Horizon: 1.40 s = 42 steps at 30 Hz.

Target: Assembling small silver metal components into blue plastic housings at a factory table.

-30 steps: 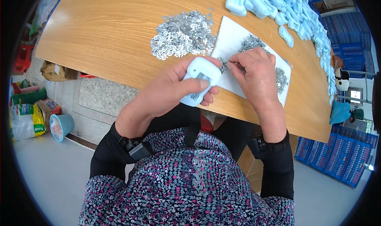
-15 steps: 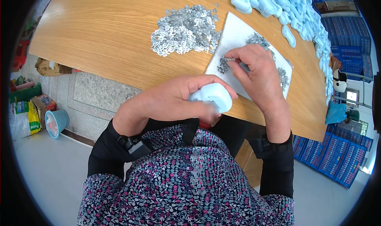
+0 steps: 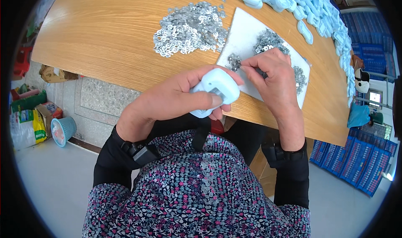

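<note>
Wooden tabletop (image 3: pixel 104 37), with a white board (image 3: pixel 247 24) on it. On the floor, well left of the board, a blue basket (image 3: pixel 69 127) holds pinkish and white stuff. Just in front of the board, the left hand (image 3: pixel 180 95) is clamped on a blue case (image 3: pixel 220 81), which sits between thumb and fingers. Over the board, the right hand (image 3: pixel 272 70) has thumb and forefinger nearly together at a small pile (image 3: pixel 233 61) of metal bits; I cannot tell whether they grip one. Left of the board lies a silver heap (image 3: pixel 190 29); beyond it, blue shells (image 3: pixel 310 12).
</note>
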Motion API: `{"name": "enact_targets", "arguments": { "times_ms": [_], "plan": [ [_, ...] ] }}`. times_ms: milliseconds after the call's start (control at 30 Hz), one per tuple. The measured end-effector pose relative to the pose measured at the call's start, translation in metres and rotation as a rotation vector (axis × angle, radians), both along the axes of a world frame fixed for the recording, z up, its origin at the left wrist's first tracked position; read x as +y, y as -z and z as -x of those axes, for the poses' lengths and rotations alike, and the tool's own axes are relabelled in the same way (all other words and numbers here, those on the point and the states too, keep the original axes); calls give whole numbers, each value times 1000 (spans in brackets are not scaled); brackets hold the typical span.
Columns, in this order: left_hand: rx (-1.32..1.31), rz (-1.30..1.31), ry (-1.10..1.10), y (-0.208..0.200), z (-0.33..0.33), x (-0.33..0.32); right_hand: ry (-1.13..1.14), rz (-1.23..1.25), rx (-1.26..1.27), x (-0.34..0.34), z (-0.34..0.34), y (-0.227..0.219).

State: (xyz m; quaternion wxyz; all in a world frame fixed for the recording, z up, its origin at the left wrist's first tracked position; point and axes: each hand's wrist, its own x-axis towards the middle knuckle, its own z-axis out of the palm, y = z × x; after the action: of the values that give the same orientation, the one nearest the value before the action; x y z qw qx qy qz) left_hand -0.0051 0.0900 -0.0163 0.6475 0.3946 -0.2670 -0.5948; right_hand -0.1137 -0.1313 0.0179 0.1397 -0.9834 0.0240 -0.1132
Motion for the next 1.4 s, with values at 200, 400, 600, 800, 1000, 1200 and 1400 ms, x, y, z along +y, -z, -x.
{"name": "enact_targets", "arguments": {
  "times_ms": [200, 400, 600, 800, 1000, 1200, 1400],
  "plan": [
    [178, -9, -152, 2, 5, -4, 21, 96, -14, 1, 15, 2],
    [205, 23, -173, 6, 4, -7, 46, 117, -48, -1, 25, -1],
    [200, 39, -192, 7, 3, -7, 74, 159, -8, 5, 23, 1],
    [222, 27, -194, 5, 3, -7, 18, 179, 47, 7, 17, -4],
    [261, -1, -206, 2, 3, -7, 40, 202, 126, 10, 19, -11],
    [262, -43, -284, -9, 10, -15, 157, -547, -72, 15, 27, -9],
    [184, 47, -484, -12, 26, -46, 250, -1321, -169, 39, 25, -3]
  ]
}}
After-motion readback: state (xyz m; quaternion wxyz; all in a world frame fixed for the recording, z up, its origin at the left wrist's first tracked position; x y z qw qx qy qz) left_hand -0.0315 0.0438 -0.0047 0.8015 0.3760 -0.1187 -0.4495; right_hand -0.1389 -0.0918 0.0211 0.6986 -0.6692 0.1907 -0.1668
